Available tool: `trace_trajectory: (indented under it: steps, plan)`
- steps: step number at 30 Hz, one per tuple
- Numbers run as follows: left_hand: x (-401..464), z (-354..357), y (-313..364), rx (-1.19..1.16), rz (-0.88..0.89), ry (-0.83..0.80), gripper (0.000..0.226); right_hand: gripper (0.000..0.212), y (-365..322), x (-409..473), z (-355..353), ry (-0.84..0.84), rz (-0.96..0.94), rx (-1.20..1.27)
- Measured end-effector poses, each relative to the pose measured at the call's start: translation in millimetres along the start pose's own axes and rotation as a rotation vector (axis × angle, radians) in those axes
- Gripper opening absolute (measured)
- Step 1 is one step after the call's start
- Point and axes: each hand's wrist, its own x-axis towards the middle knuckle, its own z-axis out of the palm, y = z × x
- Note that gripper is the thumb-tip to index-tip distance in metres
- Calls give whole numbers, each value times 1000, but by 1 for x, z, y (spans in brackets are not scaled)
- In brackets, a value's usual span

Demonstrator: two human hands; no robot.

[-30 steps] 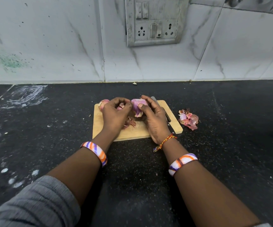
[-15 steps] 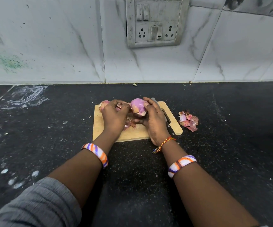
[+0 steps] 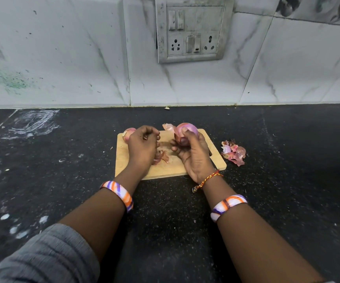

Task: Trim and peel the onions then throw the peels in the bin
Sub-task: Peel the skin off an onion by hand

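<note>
Peeling step: right hand [image 3: 193,154] gripped onion [image 3: 186,130] over board [image 3: 165,168], skin flap [image 3: 169,127] loose at far left. Left hand [image 3: 142,148] curled, apparently empty. Next: pinch and strip flap.

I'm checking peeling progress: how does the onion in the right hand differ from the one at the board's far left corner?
The held onion is lifted off the cutting board in the right hand; the corner onion rests on the board. The held onion shows smooth purple flesh with a loose skin flap hanging off; the corner onion looks paler and sits half hidden behind the left hand. Both are round, pinkish onions.
</note>
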Motion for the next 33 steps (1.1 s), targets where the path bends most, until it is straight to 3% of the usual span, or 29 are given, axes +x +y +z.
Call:
trace_trajectory:
  steps: [6,13,16,19,24,28,33]
  plan:
    - [-7,2,7,-7,8,-228,17,43,3,1,-3,-63,-17,-75]
    - [-4,-1,-1,-43,-15,-161,16,30,4,-1,-4,-114,-74,-182]
    - [1,0,-5,-52,-67,-89,18,2,1,0,-3,-103,16,-59]
    - [8,-1,-11,-13,-50,-16,18,24,2,2,-4,-66,18,-5]
    - [4,-3,-7,-50,20,-56,26,23,2,1,-2,-75,7,-16]
    - [-2,-1,0,-96,-25,-178,5,29,2,2,-3,-100,8,-14]
    - [-3,6,-1,134,42,-282,28,48,8,8,-7,-73,5,-50]
